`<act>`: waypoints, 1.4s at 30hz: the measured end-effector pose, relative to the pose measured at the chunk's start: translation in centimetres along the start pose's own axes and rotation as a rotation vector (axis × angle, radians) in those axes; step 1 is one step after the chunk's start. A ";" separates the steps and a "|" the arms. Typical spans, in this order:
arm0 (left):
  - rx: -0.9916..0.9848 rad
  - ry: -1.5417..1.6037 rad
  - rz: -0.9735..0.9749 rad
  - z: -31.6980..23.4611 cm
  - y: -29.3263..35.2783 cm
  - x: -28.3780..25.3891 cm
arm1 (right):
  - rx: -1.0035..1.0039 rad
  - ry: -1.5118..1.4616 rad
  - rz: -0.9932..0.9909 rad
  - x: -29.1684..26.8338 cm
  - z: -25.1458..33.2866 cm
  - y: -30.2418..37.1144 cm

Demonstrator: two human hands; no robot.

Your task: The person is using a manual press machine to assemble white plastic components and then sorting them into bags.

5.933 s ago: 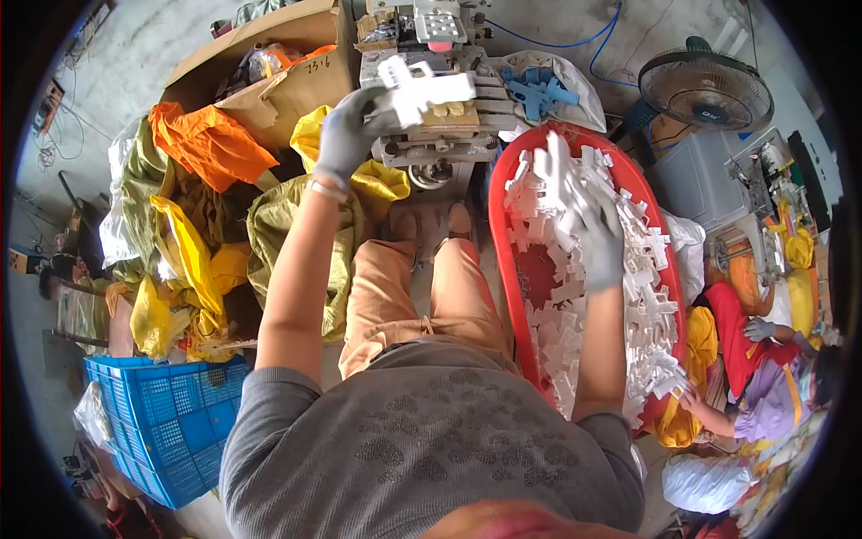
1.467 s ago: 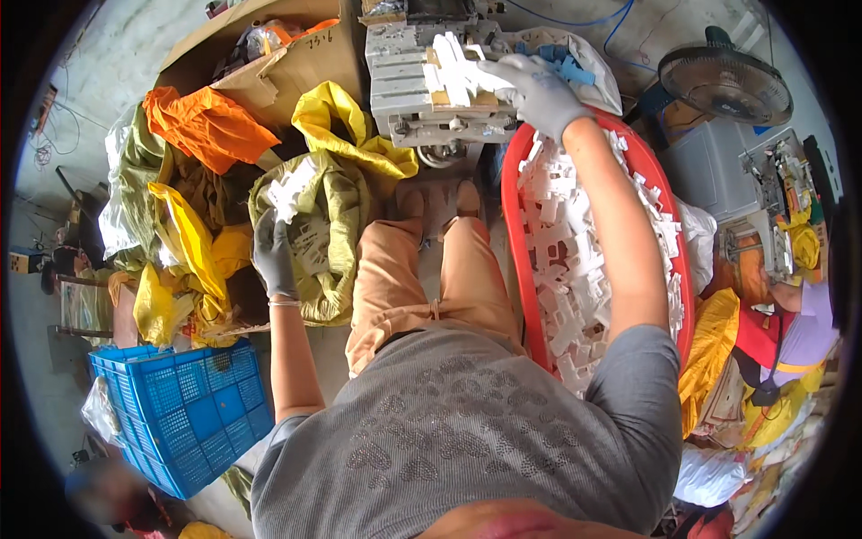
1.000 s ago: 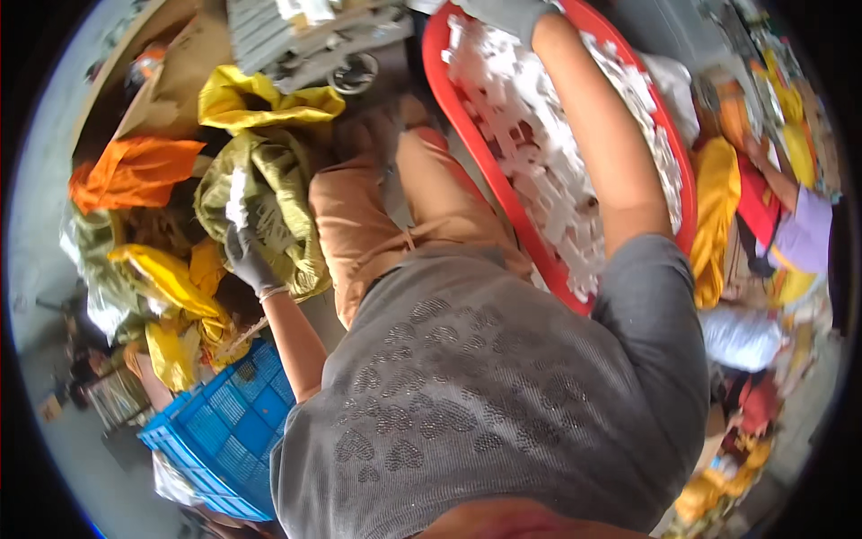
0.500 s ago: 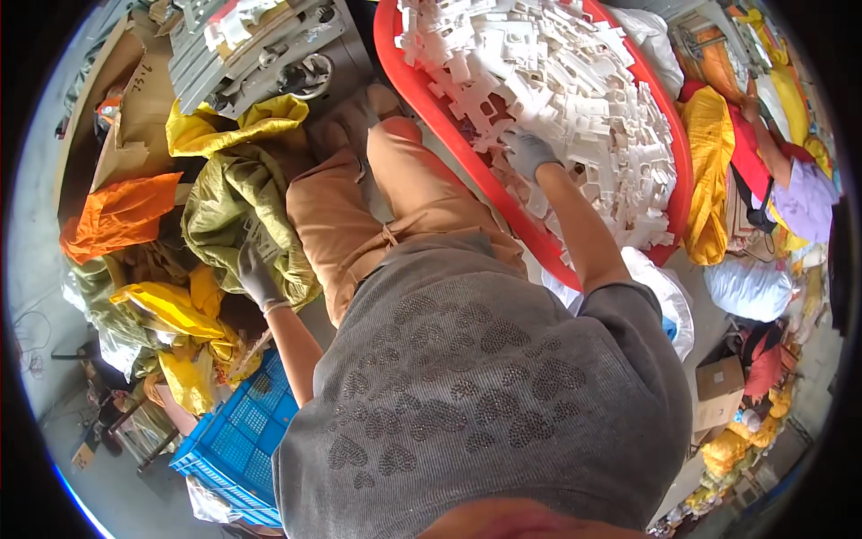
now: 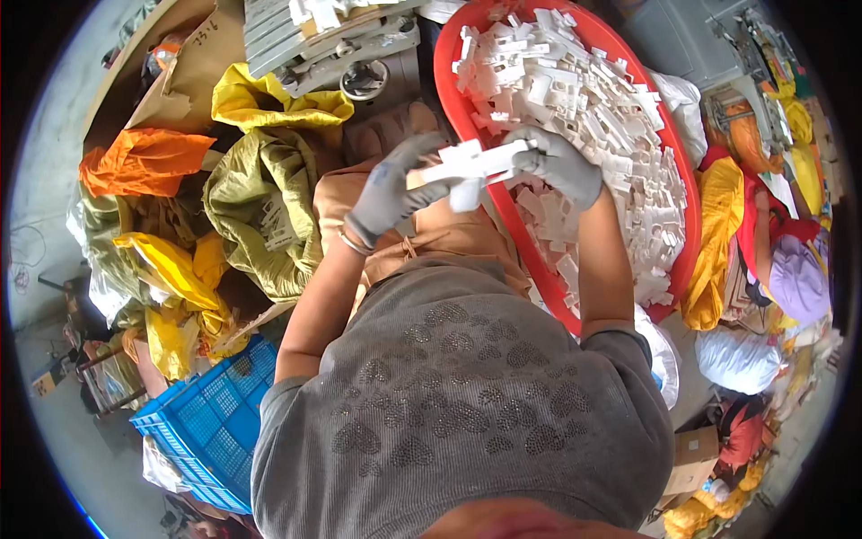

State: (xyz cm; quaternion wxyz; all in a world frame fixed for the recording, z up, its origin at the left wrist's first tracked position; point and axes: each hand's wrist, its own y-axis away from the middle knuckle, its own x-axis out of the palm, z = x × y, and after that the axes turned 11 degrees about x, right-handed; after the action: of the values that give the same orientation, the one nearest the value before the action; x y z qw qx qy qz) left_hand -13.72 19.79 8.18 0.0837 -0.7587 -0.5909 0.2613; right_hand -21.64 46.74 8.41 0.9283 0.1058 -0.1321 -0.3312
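Observation:
Above my lap, several white plastic parts (image 5: 471, 169) are bunched between my two grey-gloved hands. My left hand (image 5: 392, 190) has its thumb and fingers closed around their left end. The fingertips of my right hand (image 5: 564, 166) pinch the right end, just over the near rim of a red oval tub (image 5: 525, 242). That tub is heaped with similar white plastic pieces (image 5: 575, 85). Left of my knees, an olive woven sack (image 5: 238, 193) stands with its mouth spread, and some pale parts (image 5: 277, 220) show inside it.
A yellow sack (image 5: 278, 106) and an orange sack (image 5: 139, 162) lie at the far left by a cardboard box (image 5: 184, 76). A grey metal machine (image 5: 332, 49) stands ahead. A blue crate (image 5: 211, 418) is at my left side. At the right, another person's arm (image 5: 761, 234) shows.
My left hand has risen from the olive sack to above my lap. My right hand has lifted out of the tub's pile toward it, and both now hold white plastic parts.

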 end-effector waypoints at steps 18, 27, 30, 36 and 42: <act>-0.099 -0.178 -0.314 -6.7 -4.8 -6.2 | -0.224 -0.119 -0.690 5.2 -3.3 -3.7; 0.146 -0.856 -0.208 0.3 -11.7 -18.2 | -0.087 -0.640 -0.503 3.5 -1.7 -0.2; 0.242 -0.857 -0.236 -0.1 -12.4 -18.6 | -0.309 -0.795 -0.359 3.0 0.2 -1.7; 0.114 -0.620 -0.855 -0.9 -6.7 -17.8 | -0.569 0.335 -0.640 2.8 9.7 -8.6; -0.051 -0.512 -1.063 0.9 4.7 -17.4 | -0.843 1.040 -0.539 3.7 14.7 -17.4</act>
State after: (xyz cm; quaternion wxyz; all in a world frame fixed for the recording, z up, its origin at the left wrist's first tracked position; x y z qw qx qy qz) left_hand -13.01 1.89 10.58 0.0396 -0.2728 -0.8976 0.3440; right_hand -33.73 29.54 18.03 0.7190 -0.0884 0.4966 -0.4782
